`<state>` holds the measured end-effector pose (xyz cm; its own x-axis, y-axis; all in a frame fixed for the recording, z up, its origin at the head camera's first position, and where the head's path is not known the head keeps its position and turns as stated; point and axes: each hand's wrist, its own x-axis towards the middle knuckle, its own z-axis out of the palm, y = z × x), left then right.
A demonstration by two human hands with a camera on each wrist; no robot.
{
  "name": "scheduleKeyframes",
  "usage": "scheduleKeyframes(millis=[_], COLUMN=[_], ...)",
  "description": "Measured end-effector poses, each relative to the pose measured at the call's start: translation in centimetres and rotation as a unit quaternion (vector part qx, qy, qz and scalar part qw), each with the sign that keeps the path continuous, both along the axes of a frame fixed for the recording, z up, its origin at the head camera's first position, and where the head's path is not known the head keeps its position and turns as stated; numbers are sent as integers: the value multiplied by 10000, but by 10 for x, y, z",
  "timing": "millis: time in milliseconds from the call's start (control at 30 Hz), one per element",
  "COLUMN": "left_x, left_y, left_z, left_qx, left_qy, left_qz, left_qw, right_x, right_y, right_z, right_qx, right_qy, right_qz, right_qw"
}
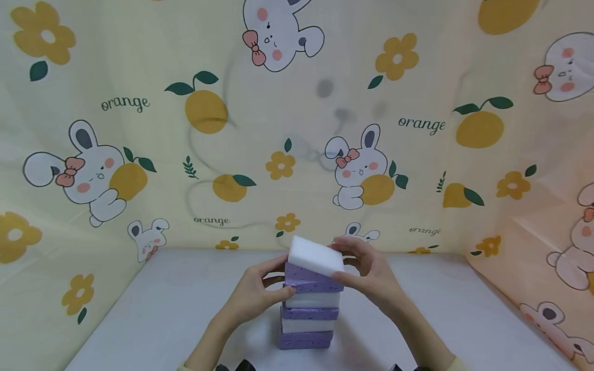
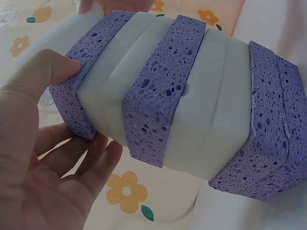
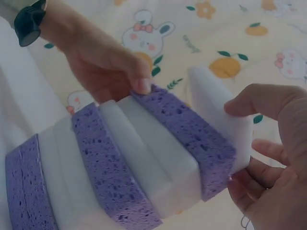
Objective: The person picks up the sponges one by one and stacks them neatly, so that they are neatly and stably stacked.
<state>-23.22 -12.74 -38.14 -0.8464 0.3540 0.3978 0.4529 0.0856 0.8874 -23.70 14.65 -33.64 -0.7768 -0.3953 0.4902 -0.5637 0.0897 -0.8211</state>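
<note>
A stack of purple and white sponges stands on the white table, the purple ones pitted with holes. My right hand [image 1: 373,270] pinches a white sponge [image 1: 315,255] at the top of the stack, thumb on its near side and fingers behind. That sponge is tilted, and in the right wrist view a wedge of space shows between it and the upper purple sponge [image 3: 192,139]. My left hand [image 1: 257,291] grips this purple sponge from the left, thumb in front, fingers behind. Lower down are white sponges [image 2: 208,100] and a purple base sponge [image 1: 305,340].
The white tabletop [image 1: 185,288] extends to both sides of the stack. Behind it hangs a cream cloth [image 1: 153,154] printed with rabbits and oranges, which also lines the sides. Dark wrist gear [image 1: 245,366] shows at the bottom edge.
</note>
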Motion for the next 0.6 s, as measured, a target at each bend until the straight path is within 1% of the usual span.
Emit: scheduleKeyframes(millis=[100,167,300,433,600], left_x=[0,0,0,1,1], left_y=[2,3,4,4,4], left_z=[1,1,1,1,1], left_qx=[-16,-25,-67,-62,-45], left_qy=[-64,-100,-136,-157,-125], left_qz=[4,-9,51,116,154], left_qw=[10000,9999,9999,9998,9998], right_x=[-2,-3,-4,-5,-6], right_y=[-4,-5,-6,-7,-7], right_z=[-4,-6,-9,-10,-7], right_qx=[360,455,318,305,469], right_qy=[77,44,-103,-79,67], right_qz=[-216,-270,-205,-171,-398], right_qw=[9991,9986,9992,9994,9981])
